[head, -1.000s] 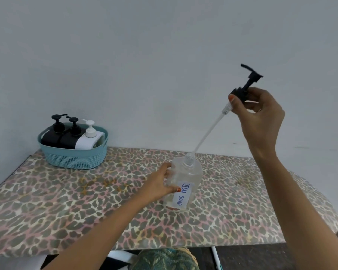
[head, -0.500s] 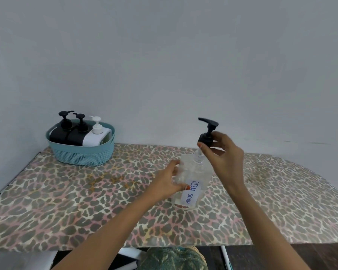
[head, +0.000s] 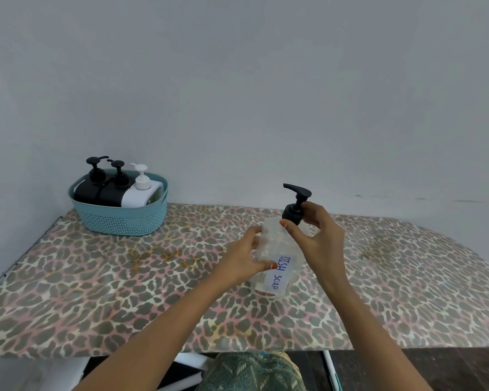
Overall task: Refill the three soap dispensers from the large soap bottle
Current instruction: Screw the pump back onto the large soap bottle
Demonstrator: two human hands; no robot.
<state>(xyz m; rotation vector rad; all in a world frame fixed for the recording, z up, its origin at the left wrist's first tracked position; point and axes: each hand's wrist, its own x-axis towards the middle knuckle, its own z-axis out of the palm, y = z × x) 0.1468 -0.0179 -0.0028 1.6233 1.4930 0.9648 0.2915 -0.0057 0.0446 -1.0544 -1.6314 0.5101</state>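
Note:
A clear bottle (head: 277,273) with a white "DISH SOAP" label stands on the leopard-print board (head: 124,292). My left hand (head: 244,256) grips its left side. My right hand (head: 315,235) pinches the collar of the black pump head (head: 295,206), which sits on the bottle's neck. At the back left, a teal basket (head: 122,218) holds three dispensers: two black ones (head: 96,187) (head: 117,190) and a white one (head: 141,190).
The board runs up against a plain grey wall, with the basket in the back left corner. The board's front edge is near my body; dark floor and a green patterned cloth (head: 254,372) show below it.
My right hand has lowered the pump, its long tube sliding down into the clear bottle, until the black head sits on the neck. My left hand has kept hold of the bottle.

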